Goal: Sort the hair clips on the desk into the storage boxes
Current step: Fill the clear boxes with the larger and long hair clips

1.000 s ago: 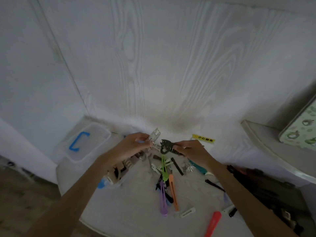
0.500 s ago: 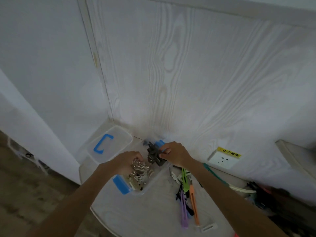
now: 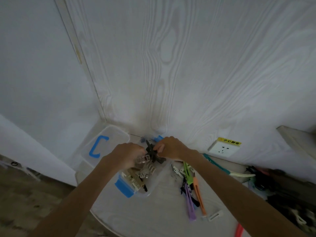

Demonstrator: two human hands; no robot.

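Observation:
A clear storage box with blue latches (image 3: 124,187) stands on the white desk (image 3: 153,211) near the wall and holds several claw clips. My left hand (image 3: 126,154) hovers over the box with its fingers curled round a clear claw clip (image 3: 142,159). My right hand (image 3: 171,149) pinches a black claw clip (image 3: 151,151) above the box's far end. To the right, a heap of long clips lies on the desk: green (image 3: 187,173), orange (image 3: 199,194), purple (image 3: 190,202) and black.
The box's clear lid with a blue handle (image 3: 98,147) lies left of the box by the wall corner. A wall socket with a yellow label (image 3: 224,147) is on the right. A white clip (image 3: 215,215) and a red clip (image 3: 238,230) lie near the desk's front. Dark clutter fills the right edge.
Both hands carried their clips left from the heap to the storage box. Since half a second ago they have closed in over the box's far end.

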